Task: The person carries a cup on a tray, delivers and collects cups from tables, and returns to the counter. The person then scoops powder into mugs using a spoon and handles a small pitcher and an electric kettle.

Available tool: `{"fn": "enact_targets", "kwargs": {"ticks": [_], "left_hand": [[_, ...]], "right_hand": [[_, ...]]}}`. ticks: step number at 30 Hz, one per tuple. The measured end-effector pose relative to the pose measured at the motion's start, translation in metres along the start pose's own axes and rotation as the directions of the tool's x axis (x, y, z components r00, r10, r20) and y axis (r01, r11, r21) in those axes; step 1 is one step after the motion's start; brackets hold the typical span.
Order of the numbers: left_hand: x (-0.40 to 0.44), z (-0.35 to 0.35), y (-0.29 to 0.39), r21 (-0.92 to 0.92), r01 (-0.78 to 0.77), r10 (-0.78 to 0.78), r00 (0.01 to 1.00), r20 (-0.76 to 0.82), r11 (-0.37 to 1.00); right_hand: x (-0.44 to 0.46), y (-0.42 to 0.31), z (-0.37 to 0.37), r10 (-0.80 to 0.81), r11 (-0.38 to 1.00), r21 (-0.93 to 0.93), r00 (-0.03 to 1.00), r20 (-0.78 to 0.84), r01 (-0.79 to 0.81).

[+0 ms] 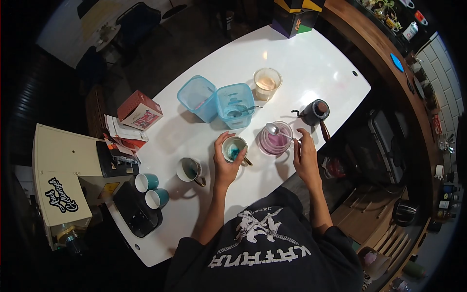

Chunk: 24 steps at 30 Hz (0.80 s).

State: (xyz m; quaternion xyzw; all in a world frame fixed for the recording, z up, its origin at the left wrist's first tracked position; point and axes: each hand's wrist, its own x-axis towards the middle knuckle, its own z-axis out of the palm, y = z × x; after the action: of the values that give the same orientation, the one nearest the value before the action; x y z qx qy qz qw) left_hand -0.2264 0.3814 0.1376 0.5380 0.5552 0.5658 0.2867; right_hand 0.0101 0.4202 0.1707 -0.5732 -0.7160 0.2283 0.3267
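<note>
My left hand (226, 163) is wrapped round a light cup (227, 146) with a gold handle and blue-green stuff inside. To its right, my right hand (305, 155) pinches the handle of a metal spoon (273, 129), whose bowl is over a clear jar (267, 147) of pink-purple contents. A second cup (187, 170) with a gold handle stands left of my left hand. Behind the hands are two blue translucent tubs (197, 95) (230, 120); the right one holds a spoon (242, 112). A clear container (266, 92) of pale beige contents stands farther back.
On the white table (301, 58), a dark grinder-like pot (315, 112) stands right of the jar. Boxes (141, 114) and packets line the left edge, near a cream machine (65, 160) and two teal cups (157, 198). A dark box (294, 19) stands at the far end.
</note>
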Motion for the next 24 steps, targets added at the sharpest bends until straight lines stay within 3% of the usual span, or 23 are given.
{"fn": "enact_targets", "kwargs": {"ticks": [5, 8, 11, 13, 14, 16, 18, 20, 21, 23, 24], "left_hand": [[-0.001, -0.001, 0.000, -0.020, 0.048, -0.048, 0.999, 0.006, 0.999], [0.000, 0.001, -0.002, -0.015, -0.008, 0.008, 1.000, -0.018, 1.000], [0.000, -0.001, 0.001, -0.008, 0.011, -0.011, 1.000, -0.016, 1.000], [0.000, -0.001, -0.002, 0.011, -0.017, 0.017, 1.000, -0.012, 1.000], [0.000, -0.001, -0.001, 0.009, -0.022, 0.022, 1.000, -0.016, 1.000], [0.000, -0.002, 0.001, -0.009, 0.027, -0.027, 1.000, 0.005, 1.000], [0.001, -0.002, 0.000, 0.000, 0.020, -0.020, 1.000, -0.002, 1.000], [0.000, -0.002, 0.000, 0.004, 0.013, -0.013, 1.000, -0.003, 1.000], [0.000, -0.002, -0.001, 0.002, 0.016, -0.016, 1.000, 0.004, 1.000], [0.001, -0.002, 0.000, -0.004, 0.010, -0.010, 1.000, 0.003, 1.000], [0.001, -0.002, 0.000, -0.008, 0.016, -0.016, 1.000, 0.002, 1.000]], "right_hand": [[0.000, -0.004, 0.001, -0.016, 0.999, -0.049, 1.000, 0.004, 0.016], [0.002, -0.005, -0.001, -0.043, 0.995, -0.093, 0.999, 0.017, 0.044], [0.005, -0.011, -0.009, -0.005, 1.000, 0.016, 1.000, 0.006, 0.005], [0.010, -0.012, -0.019, 0.114, 0.984, 0.138, 0.993, -0.017, -0.111], [0.014, 0.003, -0.023, -0.023, 0.994, -0.107, 0.995, -0.095, 0.013], [0.024, 0.011, -0.036, 0.003, 0.997, -0.079, 0.983, -0.186, -0.018], [0.034, 0.031, -0.044, -0.094, 0.960, -0.278, 0.961, -0.261, 0.018], [0.042, 0.052, -0.046, -0.130, 0.877, -0.480, 0.972, -0.196, 0.021], [0.043, 0.055, -0.046, -0.136, 0.875, -0.483, 0.970, -0.203, 0.022], [0.046, 0.061, -0.045, 0.206, 0.864, -0.474, 0.978, 0.022, -0.171], [0.047, 0.071, -0.041, 0.194, 0.864, -0.476, 0.981, 0.018, -0.162]]}}
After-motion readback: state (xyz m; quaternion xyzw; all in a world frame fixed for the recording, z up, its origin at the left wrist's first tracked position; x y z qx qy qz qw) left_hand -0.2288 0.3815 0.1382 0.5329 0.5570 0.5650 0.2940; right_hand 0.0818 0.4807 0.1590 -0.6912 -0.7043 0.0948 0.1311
